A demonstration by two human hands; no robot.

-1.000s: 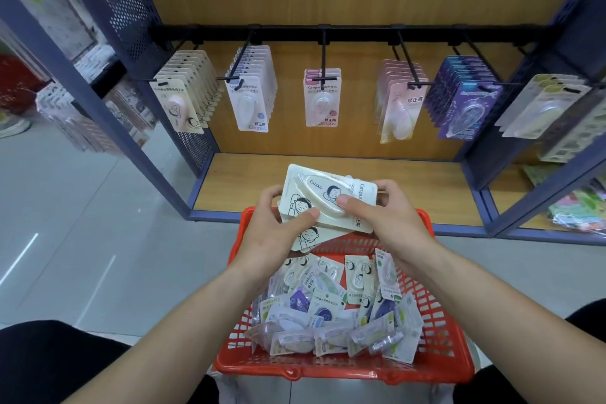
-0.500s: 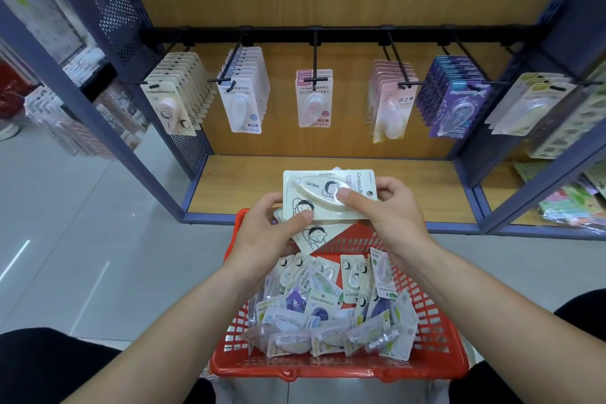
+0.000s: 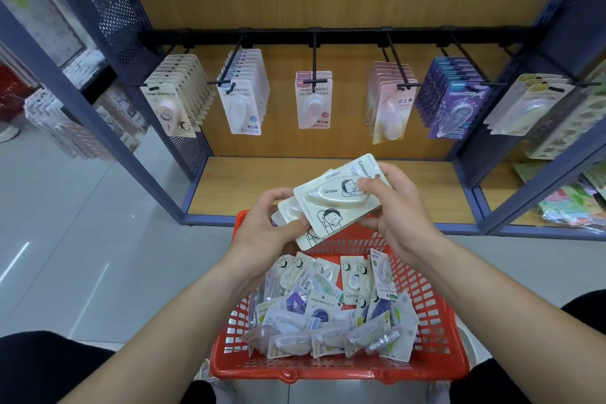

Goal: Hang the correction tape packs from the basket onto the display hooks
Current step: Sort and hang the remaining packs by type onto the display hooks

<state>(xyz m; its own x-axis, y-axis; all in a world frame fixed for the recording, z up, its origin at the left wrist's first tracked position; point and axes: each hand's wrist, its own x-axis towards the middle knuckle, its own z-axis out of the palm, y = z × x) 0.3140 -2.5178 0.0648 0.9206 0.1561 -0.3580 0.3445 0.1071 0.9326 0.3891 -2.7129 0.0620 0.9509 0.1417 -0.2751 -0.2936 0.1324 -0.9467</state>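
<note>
Cream packs (image 3: 333, 207) gripped by left hand (image 3: 262, 228), right hand (image 3: 401, 216); lower ones half-hidden.

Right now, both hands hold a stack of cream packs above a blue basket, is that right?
Not quite: the basket is red, not blue. The head view shows the left hand and the right hand holding the cream packs above it.
</note>
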